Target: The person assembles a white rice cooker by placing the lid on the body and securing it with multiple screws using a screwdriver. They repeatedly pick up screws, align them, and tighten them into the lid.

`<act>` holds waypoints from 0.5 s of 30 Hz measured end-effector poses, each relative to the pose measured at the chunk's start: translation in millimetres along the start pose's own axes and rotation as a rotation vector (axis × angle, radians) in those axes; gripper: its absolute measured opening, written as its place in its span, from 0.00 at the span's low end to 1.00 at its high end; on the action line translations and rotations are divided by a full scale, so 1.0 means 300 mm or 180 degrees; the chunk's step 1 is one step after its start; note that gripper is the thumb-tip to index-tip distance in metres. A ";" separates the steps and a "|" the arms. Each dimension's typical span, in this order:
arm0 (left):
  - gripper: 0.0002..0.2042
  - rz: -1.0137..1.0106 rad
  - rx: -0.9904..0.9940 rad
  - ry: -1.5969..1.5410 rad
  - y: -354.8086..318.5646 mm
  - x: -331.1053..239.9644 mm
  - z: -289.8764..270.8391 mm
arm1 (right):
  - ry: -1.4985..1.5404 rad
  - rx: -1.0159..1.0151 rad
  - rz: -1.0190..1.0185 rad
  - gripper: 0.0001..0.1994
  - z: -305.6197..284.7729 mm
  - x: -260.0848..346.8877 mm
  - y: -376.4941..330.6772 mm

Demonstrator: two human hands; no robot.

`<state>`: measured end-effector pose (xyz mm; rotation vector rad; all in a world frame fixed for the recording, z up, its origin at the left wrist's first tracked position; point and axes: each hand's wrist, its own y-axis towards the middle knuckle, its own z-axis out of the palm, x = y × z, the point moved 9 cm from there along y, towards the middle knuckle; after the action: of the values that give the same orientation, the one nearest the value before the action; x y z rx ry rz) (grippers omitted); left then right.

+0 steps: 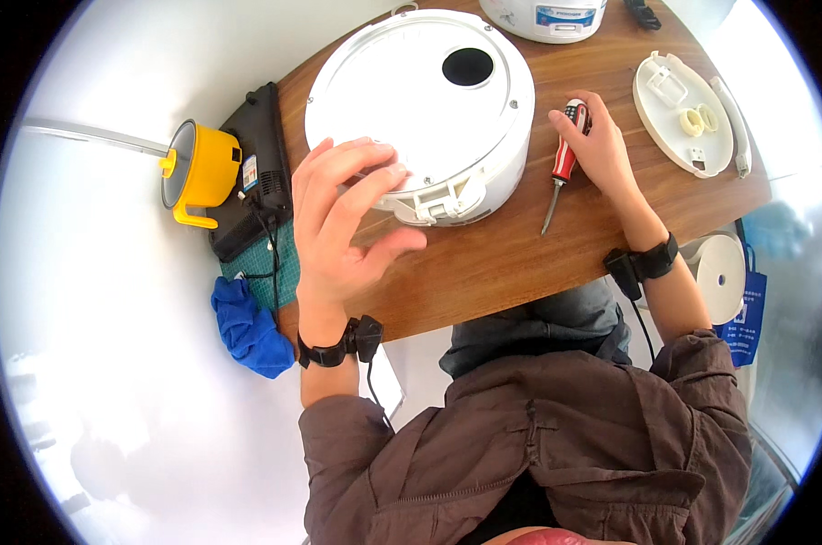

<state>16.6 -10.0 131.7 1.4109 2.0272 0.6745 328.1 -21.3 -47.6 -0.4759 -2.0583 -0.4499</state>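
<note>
A white round rice cooker (pixel 384 91) stands on the wooden table, its flat top showing a dark round opening (pixel 467 66) and several screws along the rim. At its near edge is a white plastic hinge or latch part (pixel 440 202). My left hand (pixel 346 204) is over the cooker's near left rim, fingers spread and thumb apart; whether the fingertips touch the top I cannot tell. To the right of the cooker, my right hand (pixel 593 136) grips the handle of a red, white and black screwdriver (pixel 564 163), whose metal shaft points toward me along the tabletop.
An oval white plastic cover (pixel 661 100) with small parts on it lies at the right, beside a curved white handle (pixel 733 127). Another white appliance (pixel 556 23) stands at the back. On the left are a yellow pot (pixel 213 168), a black device (pixel 270 136) and a blue cloth (pixel 247 331).
</note>
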 end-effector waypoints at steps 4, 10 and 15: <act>0.28 -0.0010 -0.0166 0.0087 -0.026 0.012 0.011 | 0.0219 0.0013 0.0135 0.31 -0.001 -0.013 -0.005; 0.28 -0.0090 -0.0453 0.0280 -0.049 0.007 0.033 | 0.0101 -0.0082 -0.0105 0.32 0.001 -0.012 -0.005; 0.25 -0.0265 -0.0565 0.0401 -0.018 0.037 0.072 | 0.0153 0.0081 0.0112 0.32 0.003 -0.018 -0.009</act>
<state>25.0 0.5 110.8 1.2022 2.0525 0.9028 328.7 -24.0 -53.2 -0.4810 -2.0040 -0.4101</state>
